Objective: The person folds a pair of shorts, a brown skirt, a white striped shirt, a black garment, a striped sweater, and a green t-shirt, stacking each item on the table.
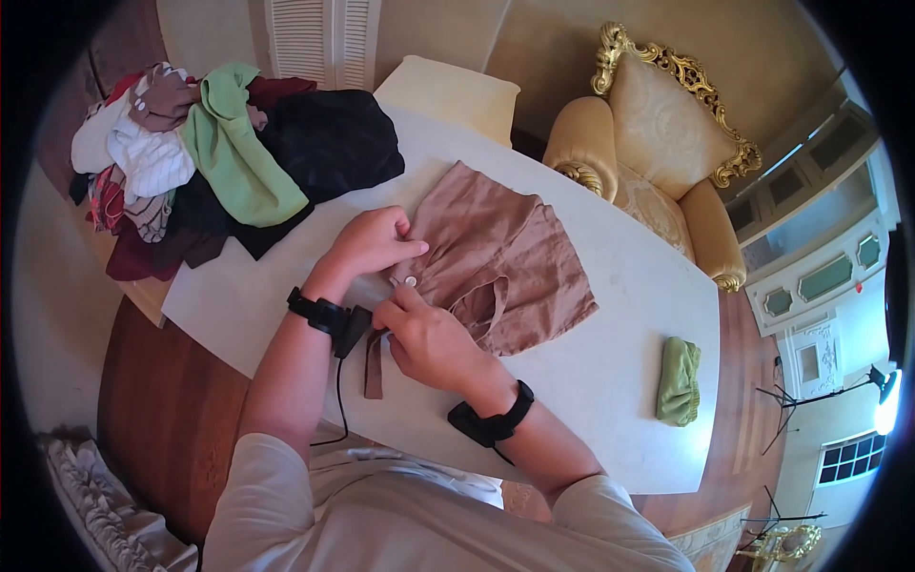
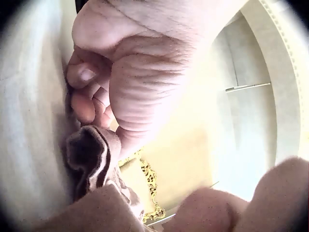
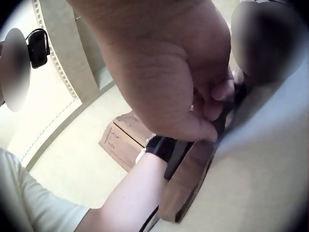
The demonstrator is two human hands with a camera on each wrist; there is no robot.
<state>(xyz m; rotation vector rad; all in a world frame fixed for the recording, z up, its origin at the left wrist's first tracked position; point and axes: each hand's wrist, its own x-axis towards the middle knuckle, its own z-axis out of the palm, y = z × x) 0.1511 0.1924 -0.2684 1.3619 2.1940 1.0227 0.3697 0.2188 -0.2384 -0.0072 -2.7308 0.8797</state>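
Note:
A brown cloth garment (image 1: 515,257), which looks like a pair of shorts, lies spread on the white table. My left hand (image 1: 374,243) pinches its near left edge between thumb and fingers. In the left wrist view, folded brown cloth (image 2: 94,154) bunches right below that thumb. A pale round button (image 1: 411,281) shows just beyond the fingertips of my right hand (image 1: 434,341). That hand pinches a brown fabric strap (image 3: 186,186), which hangs down from its fingers toward the table's near side.
A heap of clothes, with a green piece (image 1: 238,157) and a black piece (image 1: 334,143), covers the table's far left. Folded green cloth (image 1: 679,381) lies at the right end of the table (image 1: 572,419). Behind stands a gilded armchair (image 1: 658,143). A cable (image 1: 340,400) hangs near my left wrist.

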